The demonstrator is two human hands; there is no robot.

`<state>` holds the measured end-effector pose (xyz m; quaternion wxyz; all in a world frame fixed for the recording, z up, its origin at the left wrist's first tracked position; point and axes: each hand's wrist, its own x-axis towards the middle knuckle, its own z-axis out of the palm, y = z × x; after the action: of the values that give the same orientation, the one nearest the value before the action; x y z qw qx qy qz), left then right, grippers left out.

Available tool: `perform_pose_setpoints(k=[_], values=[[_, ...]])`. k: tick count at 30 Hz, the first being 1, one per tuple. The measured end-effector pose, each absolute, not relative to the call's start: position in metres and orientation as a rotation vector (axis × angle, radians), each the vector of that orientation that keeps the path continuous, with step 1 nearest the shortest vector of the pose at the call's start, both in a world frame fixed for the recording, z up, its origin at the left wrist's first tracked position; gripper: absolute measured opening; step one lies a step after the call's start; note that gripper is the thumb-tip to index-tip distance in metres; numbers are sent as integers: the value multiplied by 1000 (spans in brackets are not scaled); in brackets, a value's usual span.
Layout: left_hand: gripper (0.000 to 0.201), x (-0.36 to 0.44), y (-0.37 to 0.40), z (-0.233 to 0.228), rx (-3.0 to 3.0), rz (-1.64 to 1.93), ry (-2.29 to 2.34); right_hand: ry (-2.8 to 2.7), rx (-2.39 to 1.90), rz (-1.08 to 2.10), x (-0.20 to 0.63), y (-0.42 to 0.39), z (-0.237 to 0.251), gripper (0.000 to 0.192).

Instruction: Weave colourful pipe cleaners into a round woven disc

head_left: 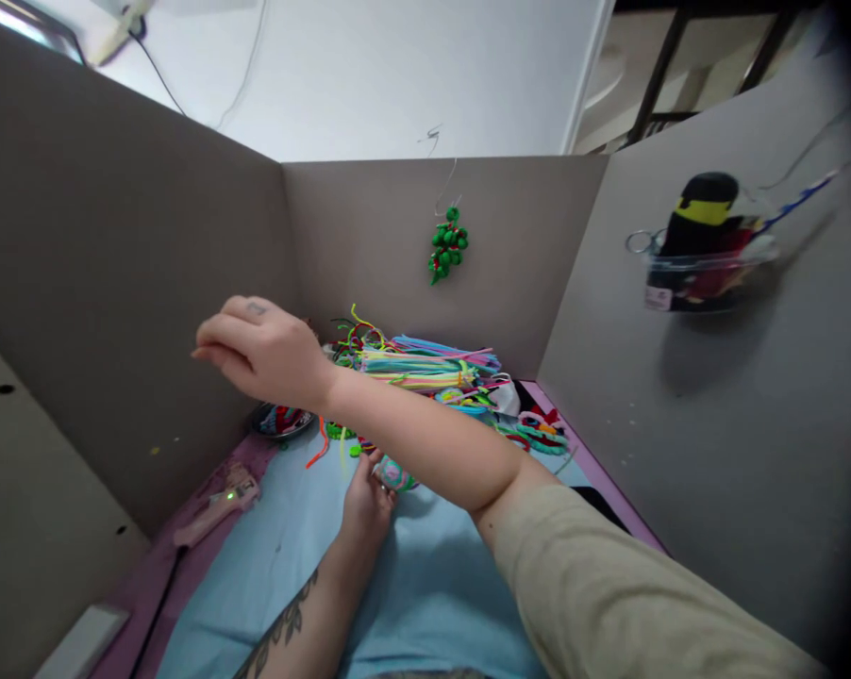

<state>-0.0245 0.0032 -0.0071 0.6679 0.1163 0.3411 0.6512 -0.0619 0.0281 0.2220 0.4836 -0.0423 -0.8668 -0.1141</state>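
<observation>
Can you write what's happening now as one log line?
right hand: raised, crossing left, looks empty | left hand: on small round craft piece | pipe cleaners: piled behind

We see the counter (425,604) boxed in by cardboard walls (114,311) on three sides. At the back lies a heap of pipe cleaners (432,368), with a small dish (282,421) to its left. A glue gun (217,509) lies along the left wall. Above the heap a beaded ornament (447,245) hangs on the rear wall. A clear bin (709,269) sits on the right wall.
</observation>
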Motion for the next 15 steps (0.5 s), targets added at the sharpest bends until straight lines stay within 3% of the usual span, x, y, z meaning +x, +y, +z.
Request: perform_pose_setpoints(k=[4,6,9,15], values=[[31,-24,2,-6,281,1452,785,-2286,-332,-412,-36,63,175,26],[32,-23,0,-3,264,1451,808,-2297,-563,-321,-18,94,148,18],[34,-23,0,-2,253,1445,827,-2205,-877,-138,9,130,121,22],[30,-12,0,-8,302,1318,971,-2774,-485,-331,8,109,94,22]])
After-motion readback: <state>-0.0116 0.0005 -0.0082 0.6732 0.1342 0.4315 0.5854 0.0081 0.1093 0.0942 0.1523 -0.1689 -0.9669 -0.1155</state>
